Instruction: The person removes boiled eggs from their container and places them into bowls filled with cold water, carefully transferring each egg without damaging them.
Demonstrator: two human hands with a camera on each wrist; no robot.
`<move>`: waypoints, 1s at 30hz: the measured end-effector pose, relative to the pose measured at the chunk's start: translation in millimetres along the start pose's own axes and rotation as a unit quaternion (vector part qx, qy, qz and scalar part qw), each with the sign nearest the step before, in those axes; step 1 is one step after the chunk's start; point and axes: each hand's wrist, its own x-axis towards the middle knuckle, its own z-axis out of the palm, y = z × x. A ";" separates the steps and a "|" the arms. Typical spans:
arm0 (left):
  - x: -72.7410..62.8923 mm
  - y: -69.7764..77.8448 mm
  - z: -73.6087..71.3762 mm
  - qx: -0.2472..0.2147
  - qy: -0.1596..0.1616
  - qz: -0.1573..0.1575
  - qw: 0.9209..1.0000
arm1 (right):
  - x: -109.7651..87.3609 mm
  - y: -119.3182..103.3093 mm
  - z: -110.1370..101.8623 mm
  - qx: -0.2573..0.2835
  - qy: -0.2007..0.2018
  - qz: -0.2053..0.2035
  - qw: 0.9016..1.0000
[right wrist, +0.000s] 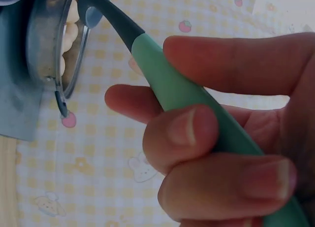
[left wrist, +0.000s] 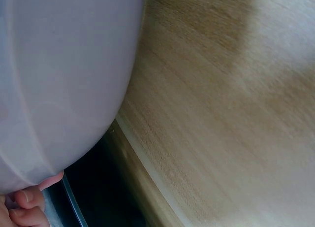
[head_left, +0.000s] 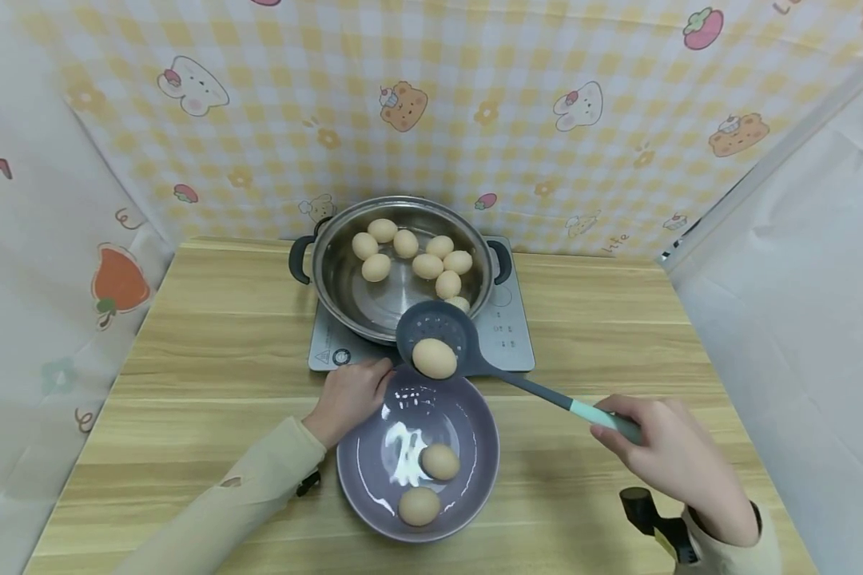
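Observation:
My right hand [head_left: 654, 447] grips the mint-green handle of a grey slotted skimmer [head_left: 525, 385]; in the right wrist view the fingers wrap round that handle [right wrist: 172, 84]. One brown egg [head_left: 435, 358] lies in the skimmer's bowl, above the far rim of a purple dish [head_left: 485, 479]. At that dish's far left rim, my left hand [head_left: 352, 399] holds the edge, its curled fingertips [left wrist: 29, 207] showing below the dish wall [left wrist: 69, 79] in the left wrist view. Two eggs sit in the dish: one egg [head_left: 440, 461] near the middle, another egg [head_left: 419, 506] at the near side.
Behind the dish, a steel pot [head_left: 374, 315] with black handles stands on a flat cooktop [head_left: 511, 319]. Several eggs [head_left: 406, 243] lie inside it. A yellow checked cloth [head_left: 475, 144] hangs behind the wooden table [head_left: 590, 319], with white sheets [head_left: 798, 263] at both sides.

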 end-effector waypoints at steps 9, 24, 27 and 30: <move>-0.7 -0.1 -1.5 -0.003 -0.008 -0.009 1.000 | -12.6 5.8 11.9 0.009 -0.004 -0.004 1.000; -1.2 0.3 -3.3 -0.005 -0.022 -0.009 1.000 | -7.5 19.2 33.9 0.076 -0.075 -0.025 0.994; -1.1 0.8 -3.2 -0.004 -0.027 -0.012 1.000 | -6.5 21.6 37.7 0.078 -0.080 -0.025 0.993; -1.2 0.7 -2.5 -0.006 -0.021 -0.011 1.000 | -5.6 23.3 41.4 0.078 -0.078 -0.029 0.993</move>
